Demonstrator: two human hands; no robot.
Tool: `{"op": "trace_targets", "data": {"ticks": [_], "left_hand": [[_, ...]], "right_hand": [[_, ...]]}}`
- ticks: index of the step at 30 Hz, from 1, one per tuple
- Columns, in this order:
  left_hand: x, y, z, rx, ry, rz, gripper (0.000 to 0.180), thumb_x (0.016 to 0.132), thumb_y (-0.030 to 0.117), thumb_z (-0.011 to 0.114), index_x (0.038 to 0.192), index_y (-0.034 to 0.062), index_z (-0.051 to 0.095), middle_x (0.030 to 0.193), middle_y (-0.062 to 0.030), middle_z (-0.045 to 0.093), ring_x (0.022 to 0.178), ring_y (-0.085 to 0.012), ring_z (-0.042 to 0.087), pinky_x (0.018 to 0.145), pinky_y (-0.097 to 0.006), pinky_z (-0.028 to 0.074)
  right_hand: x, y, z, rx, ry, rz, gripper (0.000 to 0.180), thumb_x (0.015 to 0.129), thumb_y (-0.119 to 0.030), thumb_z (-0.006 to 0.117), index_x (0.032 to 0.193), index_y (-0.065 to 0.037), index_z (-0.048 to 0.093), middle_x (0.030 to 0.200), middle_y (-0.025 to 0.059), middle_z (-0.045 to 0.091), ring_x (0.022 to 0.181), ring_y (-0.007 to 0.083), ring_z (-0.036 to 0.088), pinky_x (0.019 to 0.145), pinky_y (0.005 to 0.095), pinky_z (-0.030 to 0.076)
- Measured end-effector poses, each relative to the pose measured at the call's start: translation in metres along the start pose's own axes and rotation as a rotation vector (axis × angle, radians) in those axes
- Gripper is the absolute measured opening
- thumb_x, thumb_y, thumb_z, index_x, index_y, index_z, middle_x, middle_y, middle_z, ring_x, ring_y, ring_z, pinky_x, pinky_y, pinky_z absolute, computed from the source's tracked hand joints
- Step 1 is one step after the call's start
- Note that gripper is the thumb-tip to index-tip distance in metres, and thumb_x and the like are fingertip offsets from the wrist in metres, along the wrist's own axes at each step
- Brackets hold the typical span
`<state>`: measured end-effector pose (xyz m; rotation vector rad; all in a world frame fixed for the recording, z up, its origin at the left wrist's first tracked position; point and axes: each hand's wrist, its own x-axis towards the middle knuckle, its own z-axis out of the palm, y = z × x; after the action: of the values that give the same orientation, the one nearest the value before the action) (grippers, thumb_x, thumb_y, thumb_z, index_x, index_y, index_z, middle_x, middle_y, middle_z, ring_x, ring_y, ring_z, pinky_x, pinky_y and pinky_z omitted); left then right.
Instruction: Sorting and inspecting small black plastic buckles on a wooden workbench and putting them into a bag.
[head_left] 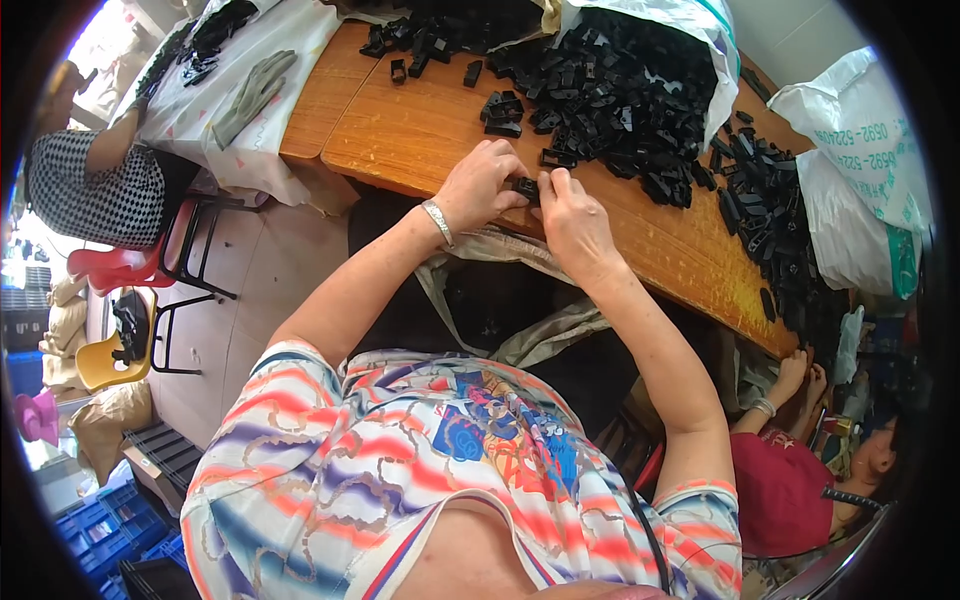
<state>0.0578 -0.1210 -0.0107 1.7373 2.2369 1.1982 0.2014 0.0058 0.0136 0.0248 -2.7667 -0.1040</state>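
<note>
Just over the near edge of the wooden table (400, 135), both my hands meet on a small black plastic part (526, 187). My left hand (483, 185) has its fingers closed on the part's left side. From the other side, my right hand (575, 215) pinches it between thumb and fingers. Fingertips hide much of the part, so its exact shape is unclear. Beyond my hands lies a large heap of black plastic parts (610, 95), spilling from a white sack (705, 50). A few loose black parts (502, 112) sit closer to my left hand.
To the right, more slim black parts (755, 200) lie beside white sacks (850, 130). A person in a red top (785, 490) works at the table's right end. Another person in a checked top (95, 185) sits at left, near a grey glove (255, 95) and a yellow chair (120, 350).
</note>
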Motion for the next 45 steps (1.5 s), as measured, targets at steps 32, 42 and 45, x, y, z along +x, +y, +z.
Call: {"op": "trace_targets", "data": {"ticks": [32, 42, 45], "left_hand": [[0.028, 0.006, 0.013, -0.086, 0.091, -0.157, 0.033, 0.079, 0.017, 0.075, 0.108, 0.0037, 0.064, 0.106, -0.0157, 0.060, 0.098, -0.0324, 0.060, 0.088, -0.040, 0.051], [0.022, 0.015, 0.025, 0.081, 0.122, -0.015, 0.023, 0.076, 0.013, 0.074, 0.095, 0.0051, 0.065, 0.092, -0.0107, 0.059, 0.093, -0.0307, 0.057, 0.083, -0.040, 0.049], [0.012, 0.026, 0.019, 0.060, 0.020, -0.049, 0.024, 0.076, 0.011, 0.075, 0.096, 0.0048, 0.065, 0.098, -0.0119, 0.060, 0.098, -0.0309, 0.056, 0.087, -0.039, 0.049]], "right_hand": [[-0.053, -0.034, -0.011, 0.392, -0.046, 0.187, 0.022, 0.078, -0.015, 0.075, 0.096, -0.007, 0.067, 0.092, 0.0130, 0.060, 0.079, 0.0336, 0.065, 0.066, 0.0424, 0.054], [0.025, 0.067, 0.008, 0.198, 0.171, 0.545, 0.028, 0.085, -0.027, 0.072, 0.099, -0.003, 0.066, 0.088, 0.0192, 0.070, 0.084, 0.0375, 0.069, 0.072, 0.0443, 0.055], [0.037, 0.065, 0.008, 0.170, 0.093, 0.666, 0.035, 0.085, -0.034, 0.072, 0.096, -0.002, 0.063, 0.085, 0.0207, 0.070, 0.085, 0.0383, 0.069, 0.074, 0.0448, 0.055]]}}
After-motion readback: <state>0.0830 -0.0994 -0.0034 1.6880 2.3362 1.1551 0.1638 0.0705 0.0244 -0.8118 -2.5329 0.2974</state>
